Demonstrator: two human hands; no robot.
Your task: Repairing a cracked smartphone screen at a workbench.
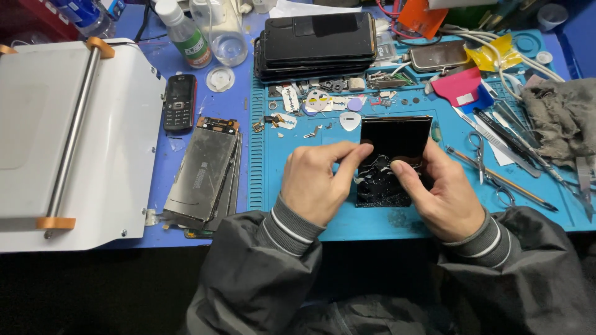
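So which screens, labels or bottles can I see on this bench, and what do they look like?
Black glass panel: mat centre, shattered at its lower end, held by both hands.
Stack of dark screens: top of mat.
Keypad phone: left of mat, black.
Bottle: top left, clear, green-and-red label.

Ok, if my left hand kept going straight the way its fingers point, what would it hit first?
Your left hand points right, across the cracked black screen panel. It already touches the panel's left edge, so going on it would most likely meet your right hand first, though depth is hard to judge.
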